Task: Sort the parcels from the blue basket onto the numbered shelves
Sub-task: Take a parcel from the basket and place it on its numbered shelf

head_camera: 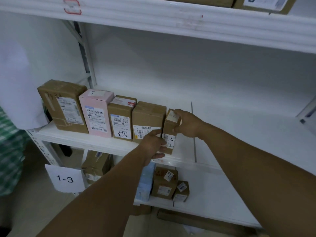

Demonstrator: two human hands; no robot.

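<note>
A small brown cardboard parcel [169, 129] with a white label marked "1-2" stands upright on the middle white shelf [95, 142], at the right end of a row of parcels. My left hand [153, 145] grips its lower front corner. My right hand [187, 124] holds its upper right side, thumb near the top label. To its left stand three brown parcels [147, 120] [120, 118] [64, 106] and a pink parcel [96, 113]. The blue basket is out of view.
The lower shelf [205, 189] carries a "1-3" sign [65, 179], a light blue parcel [145, 182] and small brown boxes [165, 183]. The upper shelf [171, 19] holds cardboard boxes [266, 4]. A green checked bag [10, 151] hangs at the left. Bare shelf extends right of the row.
</note>
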